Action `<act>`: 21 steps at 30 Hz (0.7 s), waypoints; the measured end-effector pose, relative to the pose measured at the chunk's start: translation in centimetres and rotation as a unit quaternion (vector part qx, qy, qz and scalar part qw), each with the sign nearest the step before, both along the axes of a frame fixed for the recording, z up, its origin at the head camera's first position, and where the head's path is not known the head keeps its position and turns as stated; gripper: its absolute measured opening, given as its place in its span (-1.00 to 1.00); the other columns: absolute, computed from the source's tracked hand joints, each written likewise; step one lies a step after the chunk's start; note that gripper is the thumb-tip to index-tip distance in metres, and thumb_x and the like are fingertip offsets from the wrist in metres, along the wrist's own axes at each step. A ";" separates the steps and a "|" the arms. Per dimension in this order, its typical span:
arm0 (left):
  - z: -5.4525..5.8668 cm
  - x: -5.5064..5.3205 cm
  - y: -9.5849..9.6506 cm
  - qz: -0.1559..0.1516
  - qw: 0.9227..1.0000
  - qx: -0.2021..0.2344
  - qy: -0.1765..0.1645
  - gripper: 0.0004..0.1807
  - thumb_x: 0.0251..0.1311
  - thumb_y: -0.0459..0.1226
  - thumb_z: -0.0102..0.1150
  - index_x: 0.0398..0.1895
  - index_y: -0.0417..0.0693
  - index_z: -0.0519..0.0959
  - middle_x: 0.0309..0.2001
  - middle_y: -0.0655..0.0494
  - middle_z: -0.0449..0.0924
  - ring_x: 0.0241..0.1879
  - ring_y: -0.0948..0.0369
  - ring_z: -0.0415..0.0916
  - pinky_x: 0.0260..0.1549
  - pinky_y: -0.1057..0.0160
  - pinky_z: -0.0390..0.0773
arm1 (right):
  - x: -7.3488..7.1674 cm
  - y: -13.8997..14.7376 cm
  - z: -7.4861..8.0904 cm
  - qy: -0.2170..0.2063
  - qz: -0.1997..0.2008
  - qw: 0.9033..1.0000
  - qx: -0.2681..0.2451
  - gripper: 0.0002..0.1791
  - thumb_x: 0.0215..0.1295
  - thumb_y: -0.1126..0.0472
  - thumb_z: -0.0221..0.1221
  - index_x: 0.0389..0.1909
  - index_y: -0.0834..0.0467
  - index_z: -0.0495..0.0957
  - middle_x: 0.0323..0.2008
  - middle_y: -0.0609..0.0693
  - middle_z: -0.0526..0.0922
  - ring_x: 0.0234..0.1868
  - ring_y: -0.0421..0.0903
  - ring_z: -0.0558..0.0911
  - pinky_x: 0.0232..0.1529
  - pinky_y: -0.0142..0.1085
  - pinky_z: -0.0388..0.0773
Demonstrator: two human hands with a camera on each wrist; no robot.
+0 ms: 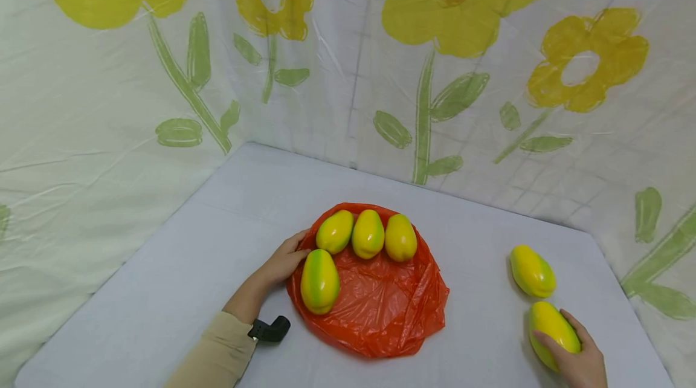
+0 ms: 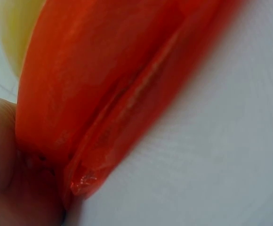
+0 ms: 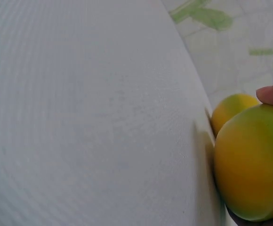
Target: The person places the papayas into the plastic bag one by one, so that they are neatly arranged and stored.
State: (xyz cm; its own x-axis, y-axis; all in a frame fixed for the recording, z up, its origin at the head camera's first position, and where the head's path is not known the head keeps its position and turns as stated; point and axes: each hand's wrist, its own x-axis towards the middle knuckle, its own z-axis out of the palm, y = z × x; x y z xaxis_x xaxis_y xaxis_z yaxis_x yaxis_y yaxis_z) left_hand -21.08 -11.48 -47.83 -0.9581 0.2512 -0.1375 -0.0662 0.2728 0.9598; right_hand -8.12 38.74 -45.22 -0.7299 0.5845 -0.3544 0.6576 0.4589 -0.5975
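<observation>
A red plastic bag lies spread on the table. Three yellow-green papayas sit in a row along its far side, and another papaya rests at its left side. My left hand holds the bag's left edge; in the left wrist view the red plastic folds in beside the thumb, and the other fingers are hidden. Far to the right, my right hand grips a papaya, thumb on one side and fingers on the other. Just beyond it lies one more papaya.
A white cloth covers the table. Behind and beside it hangs a pale curtain printed with yellow flowers. A black band with a small device sits on my left wrist.
</observation>
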 end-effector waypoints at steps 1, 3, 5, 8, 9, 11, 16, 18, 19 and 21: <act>0.0 0.0 0.0 0.000 1.000 -0.001 -0.001 -0.45 0.29 -0.37 -0.17 0.38 -0.09 0.17 0.36 -0.08 0.23 0.29 -0.01 0.26 0.24 -0.05 0.31 | 0.0 0.0 0.0 0.000 -0.003 1.000 -0.001 0.18 -0.01 -0.41 0.13 0.47 0.05 -0.24 0.40 0.35 -0.09 0.19 0.31 0.10 0.20 0.21 0.16; 0.0 0.0 0.1 0.002 1.000 0.002 -0.005 -0.45 0.29 -0.36 -0.16 0.38 -0.07 0.18 0.36 -0.06 0.23 0.30 0.00 0.25 0.25 -0.05 0.31 | 0.0 -0.1 0.2 0.001 -0.008 1.000 -0.002 0.18 -0.02 -0.43 0.13 0.47 0.04 -0.24 0.41 0.35 -0.10 0.20 0.32 0.09 0.22 0.22 0.14; -0.1 0.0 0.1 0.002 1.000 0.002 -0.004 -0.44 0.29 -0.36 -0.16 0.38 -0.08 0.17 0.36 -0.07 0.23 0.30 -0.01 0.25 0.24 -0.05 0.32 | 0.0 -0.2 0.4 0.010 -0.010 1.000 0.000 0.15 0.02 -0.40 0.11 0.47 0.04 -0.24 0.41 0.34 -0.11 0.21 0.32 0.08 0.22 0.22 0.13; -0.1 0.0 0.1 0.002 1.000 0.002 -0.004 -0.44 0.29 -0.36 -0.16 0.39 -0.07 0.17 0.36 -0.07 0.22 0.30 -0.01 0.26 0.22 -0.04 0.34 | -0.1 -0.5 1.1 0.039 -0.012 0.999 0.007 0.04 0.11 -0.29 0.10 0.47 0.03 -0.21 0.43 0.31 -0.11 0.25 0.31 0.09 0.22 0.20 0.15; -0.2 -0.1 0.1 0.003 1.000 0.002 -0.004 -0.44 0.29 -0.36 -0.15 0.39 -0.07 0.17 0.36 -0.07 0.22 0.30 -0.01 0.26 0.23 -0.04 0.33 | -0.1 -0.6 1.3 0.049 -0.013 0.999 0.007 0.01 0.13 -0.25 0.10 0.47 0.01 -0.20 0.44 0.30 -0.11 0.26 0.31 0.08 0.21 0.19 0.16; -0.1 -0.1 0.1 0.001 1.000 -0.001 -0.003 -0.44 0.29 -0.36 -0.16 0.39 -0.06 0.16 0.37 -0.07 0.21 0.31 -0.02 0.24 0.23 -0.04 0.33 | -0.2 -0.8 1.8 0.065 -0.023 0.998 -0.005 -0.02 0.13 -0.22 0.13 0.47 -0.06 -0.18 0.46 0.23 -0.13 0.28 0.28 0.08 0.22 0.16 0.17; -0.1 -0.1 0.0 0.003 1.000 -0.002 -0.002 -0.44 0.29 -0.36 -0.16 0.38 -0.07 0.17 0.37 -0.07 0.22 0.31 -0.01 0.24 0.24 -0.06 0.31 | -0.6 -1.8 2.8 0.079 -0.067 0.993 -0.054 0.00 0.05 -0.24 0.21 0.43 -0.33 -0.19 0.49 0.08 -0.17 0.29 0.20 0.06 0.24 0.10 0.21; 0.0 0.0 0.0 0.003 1.000 -0.001 -0.001 -0.44 0.29 -0.36 -0.16 0.38 -0.07 0.17 0.36 -0.07 0.23 0.31 -0.01 0.25 0.24 -0.06 0.31 | -0.8 -2.4 3.1 0.083 -0.079 0.991 -0.066 -0.01 0.04 -0.25 0.21 0.40 -0.40 -0.19 0.49 0.04 -0.17 0.28 0.18 0.07 0.26 0.07 0.23; 0.0 0.0 0.0 0.003 1.000 -0.001 -0.001 -0.44 0.29 -0.36 -0.16 0.38 -0.07 0.17 0.36 -0.07 0.23 0.30 -0.01 0.25 0.24 -0.06 0.31 | -0.9 -2.7 3.3 0.088 -0.081 0.990 -0.070 -0.01 0.03 -0.26 0.22 0.40 -0.42 -0.18 0.50 0.03 -0.17 0.27 0.18 0.07 0.26 0.06 0.24; 0.0 0.0 0.0 0.002 1.000 -0.001 -0.002 -0.44 0.29 -0.36 -0.16 0.39 -0.07 0.16 0.37 -0.07 0.22 0.31 -0.01 0.24 0.24 -0.06 0.31 | -1.0 -3.3 3.6 0.101 -0.086 0.988 -0.084 -0.05 0.03 -0.23 0.24 0.38 -0.46 -0.13 0.50 -0.03 -0.15 0.24 0.13 0.09 0.21 -0.07 0.32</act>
